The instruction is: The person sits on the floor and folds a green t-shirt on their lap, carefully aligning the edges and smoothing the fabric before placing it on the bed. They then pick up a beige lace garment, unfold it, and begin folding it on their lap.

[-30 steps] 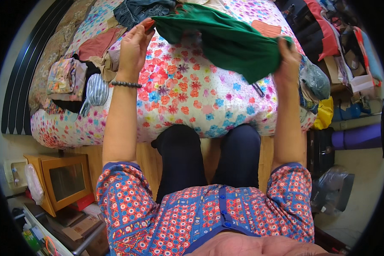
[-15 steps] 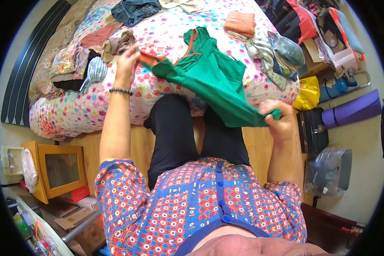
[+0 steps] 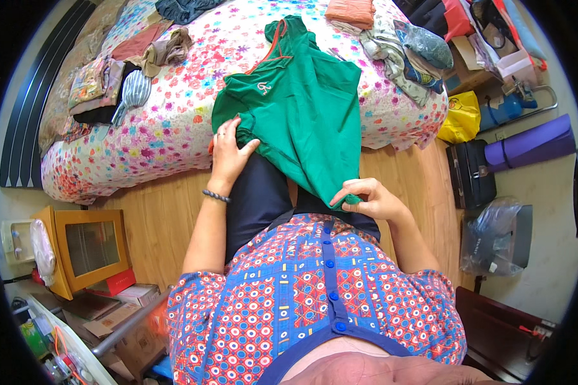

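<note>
A green shirt with orange trim at the neck lies partly on the flowered bed and partly over my dark trousers. My left hand pinches the shirt's left edge against my thigh; a bead bracelet circles that wrist. My right hand grips the shirt's lower corner close to my belly. I wear a red and blue patterned top.
Folded and loose clothes lie on the bed's left side and more garments at its far right. A yellow cabinet stands at the left on the wood floor. A yellow bag, black case and purple rolled mat sit at the right.
The shirt was held up and spread over the bed; both hands have pulled it down and toward me, so it now drapes from the bed edge onto my legs.
</note>
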### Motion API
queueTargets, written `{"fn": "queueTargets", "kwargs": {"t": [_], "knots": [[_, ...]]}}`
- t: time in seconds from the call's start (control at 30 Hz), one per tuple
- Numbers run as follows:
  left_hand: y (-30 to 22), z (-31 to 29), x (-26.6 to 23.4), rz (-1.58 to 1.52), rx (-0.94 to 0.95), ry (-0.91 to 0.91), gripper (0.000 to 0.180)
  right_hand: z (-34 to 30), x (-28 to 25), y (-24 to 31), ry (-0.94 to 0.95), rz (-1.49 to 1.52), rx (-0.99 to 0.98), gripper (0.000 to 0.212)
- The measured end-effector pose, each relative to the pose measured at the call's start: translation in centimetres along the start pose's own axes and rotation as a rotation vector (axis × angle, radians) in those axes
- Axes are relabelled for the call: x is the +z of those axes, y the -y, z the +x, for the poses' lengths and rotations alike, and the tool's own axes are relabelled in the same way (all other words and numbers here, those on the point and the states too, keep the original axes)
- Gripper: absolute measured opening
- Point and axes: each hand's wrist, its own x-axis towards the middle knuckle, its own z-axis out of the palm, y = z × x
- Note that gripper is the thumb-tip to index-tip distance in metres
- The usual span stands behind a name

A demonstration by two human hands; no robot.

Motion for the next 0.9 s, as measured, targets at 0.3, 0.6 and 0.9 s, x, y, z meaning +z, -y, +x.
{"fn": "queueTargets", "kwargs": {"t": [0.3,0.6,0.9], "knots": [[-3.1,-4.3,-7.0,-0.645,-0.255,0.736,0.01,-6.6,-4.0,-3.0,0.031,0.157,0.447,0.018],[4.7,-0.4,-2.8,-0.233,-0.342,0.029,0.024,1.0,-7.5,-6.8,-0.379,-0.041,0.213,0.025],[6.7,2.1,-0.5,-1.249,-0.599,-0.016,0.024,17.3,-4.1,-4.0,-0.444,-0.69,-0.242,0.043]]}}
